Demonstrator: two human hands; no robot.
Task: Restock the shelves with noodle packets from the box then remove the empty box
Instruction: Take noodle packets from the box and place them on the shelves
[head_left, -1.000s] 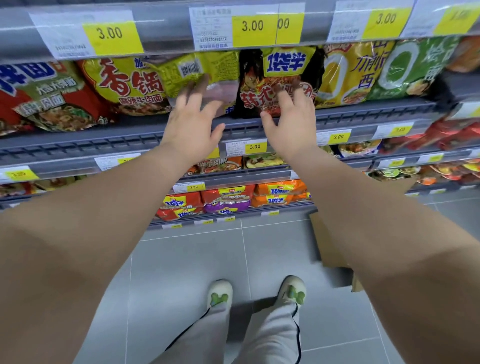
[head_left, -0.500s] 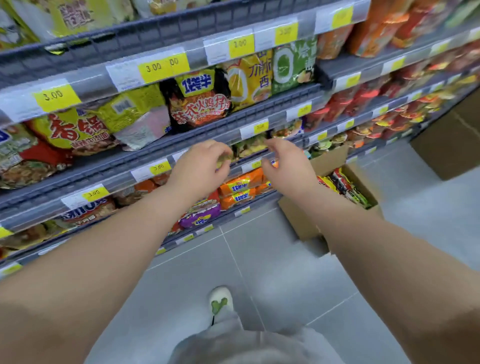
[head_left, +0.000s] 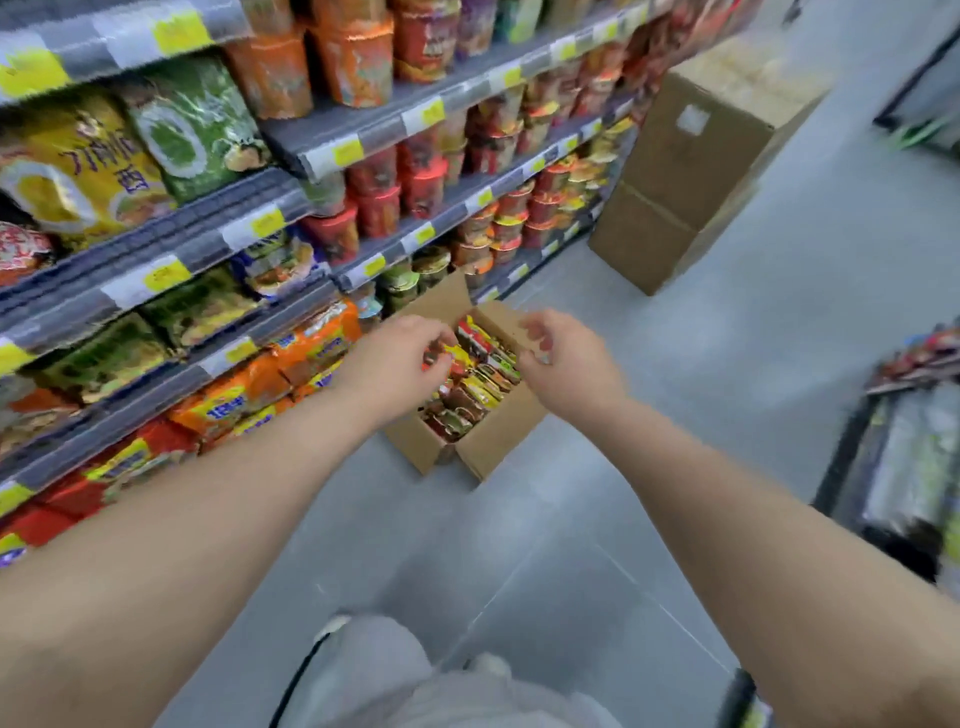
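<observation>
The noodle packets (head_left: 480, 382) stand on edge in tight rows. They look shiny and crinkly, in red, yellow and brown. They fill an open box (head_left: 498, 447) of plain brown cardboard, which sits on the smooth grey floor (head_left: 519, 571) right under the hands.

The left hand (head_left: 395, 364) is over the left side of the rows with bent fingers. It is too blurry to tell if it holds a packet. The right hand (head_left: 569, 366) is over the box's right edge, its fingers loosely bent and holding nothing. The two hands are apart.

Left of the left hand are grey ridged shelves (head_left: 171, 244) with soft packets and round cups (head_left: 379, 208). Beyond the right hand stand two bigger cardboard boxes (head_left: 685, 171), closed and stacked.
</observation>
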